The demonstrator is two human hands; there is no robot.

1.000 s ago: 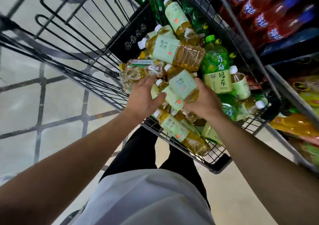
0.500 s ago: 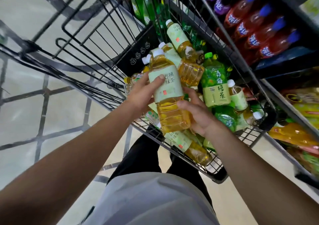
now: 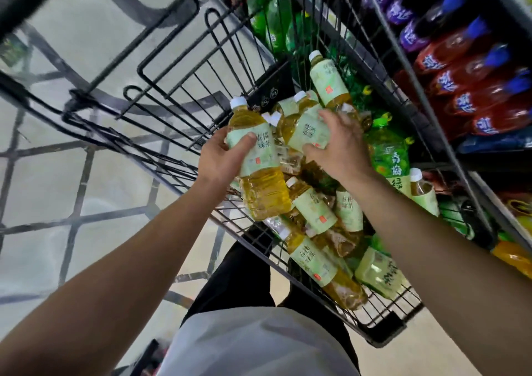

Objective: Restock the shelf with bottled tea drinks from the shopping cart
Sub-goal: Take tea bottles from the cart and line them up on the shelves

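Piled in the wire shopping cart (image 3: 201, 93): pale-labelled tea bottles (image 3: 313, 208) lying crosswise, with a green-labelled bottle (image 3: 388, 156) toward the cart's right wall, and red drinks (image 3: 472, 93) on the shelf beyond it. Left hand (image 3: 221, 159) wrapped round one tea bottle (image 3: 259, 168), cap up, raised near the cart's left wall, thumb across the label. Right hand (image 3: 339, 148) half-spread, closing on a second bottle (image 3: 308, 128) atop the pile.
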